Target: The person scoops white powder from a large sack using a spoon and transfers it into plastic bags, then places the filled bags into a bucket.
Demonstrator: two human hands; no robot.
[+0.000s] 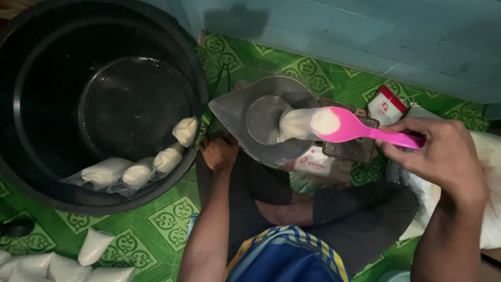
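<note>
A: Hovering over the scale pan (245,112) right now is the pink spoon (360,129), its bowl heaped with white powder, and the right hand (443,154) has its grip clenched around the far end of the handle.

B: And what is the spoon aimed at?

A: A small clear bag (296,123) of the same white powder, lying on the round plate of the metal pan. The spoon's bowl sits just at the bag's mouth, level, so nothing spills off.

B: The left hand (219,154)?

A: Down at the near edge of the pan, knuckles up. It seems to steady the pan or the bag's lower end, but whether its grip is closed on anything cannot be told from here; the fingers are tucked under.

B: Where does all this sit?

A: On the floor (156,230), a green patterned mat, with the person cross-legged behind the scale. At the left stands a big black tub (31,177), and four filled bags (138,172) lie along its inner near wall. More filled bags (62,266) rest at the floor's near-left corner.

B: Anything by the wall?

A: A red-and-white packet (385,104) beyond the spoon, near the blue wall (365,36).
</note>
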